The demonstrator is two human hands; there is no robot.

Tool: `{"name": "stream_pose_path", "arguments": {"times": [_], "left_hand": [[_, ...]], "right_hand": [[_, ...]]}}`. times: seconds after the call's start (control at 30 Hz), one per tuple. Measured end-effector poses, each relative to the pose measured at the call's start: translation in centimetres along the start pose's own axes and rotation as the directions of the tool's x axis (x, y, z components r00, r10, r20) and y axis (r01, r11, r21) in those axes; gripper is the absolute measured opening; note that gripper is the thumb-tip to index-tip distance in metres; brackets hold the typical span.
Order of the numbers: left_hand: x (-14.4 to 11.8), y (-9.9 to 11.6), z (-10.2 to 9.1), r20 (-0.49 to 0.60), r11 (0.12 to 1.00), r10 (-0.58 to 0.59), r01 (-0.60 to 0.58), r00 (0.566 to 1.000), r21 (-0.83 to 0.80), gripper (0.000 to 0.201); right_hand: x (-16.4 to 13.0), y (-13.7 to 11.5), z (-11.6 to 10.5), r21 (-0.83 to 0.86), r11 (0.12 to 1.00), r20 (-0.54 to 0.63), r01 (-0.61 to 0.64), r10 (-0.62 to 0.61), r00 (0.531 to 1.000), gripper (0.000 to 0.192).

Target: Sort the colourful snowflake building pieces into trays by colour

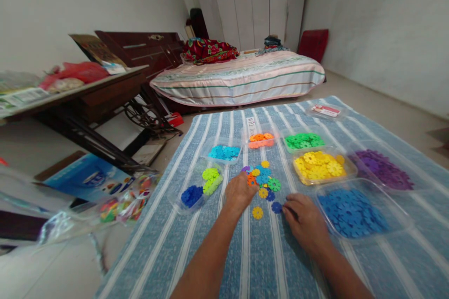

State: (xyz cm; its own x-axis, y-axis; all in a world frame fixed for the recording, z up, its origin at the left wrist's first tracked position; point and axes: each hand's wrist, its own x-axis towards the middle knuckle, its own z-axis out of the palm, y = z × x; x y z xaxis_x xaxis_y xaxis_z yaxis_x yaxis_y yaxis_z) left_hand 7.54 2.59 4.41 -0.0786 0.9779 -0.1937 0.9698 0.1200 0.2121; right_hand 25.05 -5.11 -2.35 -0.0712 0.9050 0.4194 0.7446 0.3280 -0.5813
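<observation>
A loose pile of flower-shaped plastic discs (263, 179) in mixed colours lies on the striped cloth. At its left edge my left hand (241, 193) has its fingers bent down, close to an orange disc (251, 180) and a purple one (245, 169). Its fingertips are partly hidden, so what they hold cannot be made out. My right hand (304, 220) rests to the right with curled fingers, their tips beside a dark blue disc (277, 207). Whether they touch it is unclear. A yellow disc (257, 212) lies between the hands.
Clear tubs hold sorted discs: blue (354, 210), purple (382, 168), yellow (319, 167), green (304, 140), orange (261, 139), light blue (224, 152), and lime with dark blue (201, 189). A lidded box (326, 110) stands at the far right corner. Beyond is a bed (238, 79).
</observation>
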Motion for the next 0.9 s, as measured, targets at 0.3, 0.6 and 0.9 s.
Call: {"name": "stream_pose_path", "arguments": {"times": [0.3,0.6,0.9], "left_hand": [[0.1,0.0,0.1,-0.021,0.994,-0.04,0.037,0.999,-0.102,0.029],[0.3,-2.0,0.8,0.065,0.858,0.029,0.008,0.997,-0.513,0.007],[4.9,4.4,-7.4,-0.02,0.358,-0.064,0.004,0.998,-0.934,0.021]], "right_hand": [[0.1,0.0,-0.1,-0.003,1.0,0.036,-0.009,0.009,0.999,0.018],[0.0,0.0,0.0,-0.008,1.0,0.034,-0.014,0.014,0.999,0.018],[0.1,-0.1,-0.1,0.026,1.0,-0.003,-0.001,0.002,1.0,0.019]]}}
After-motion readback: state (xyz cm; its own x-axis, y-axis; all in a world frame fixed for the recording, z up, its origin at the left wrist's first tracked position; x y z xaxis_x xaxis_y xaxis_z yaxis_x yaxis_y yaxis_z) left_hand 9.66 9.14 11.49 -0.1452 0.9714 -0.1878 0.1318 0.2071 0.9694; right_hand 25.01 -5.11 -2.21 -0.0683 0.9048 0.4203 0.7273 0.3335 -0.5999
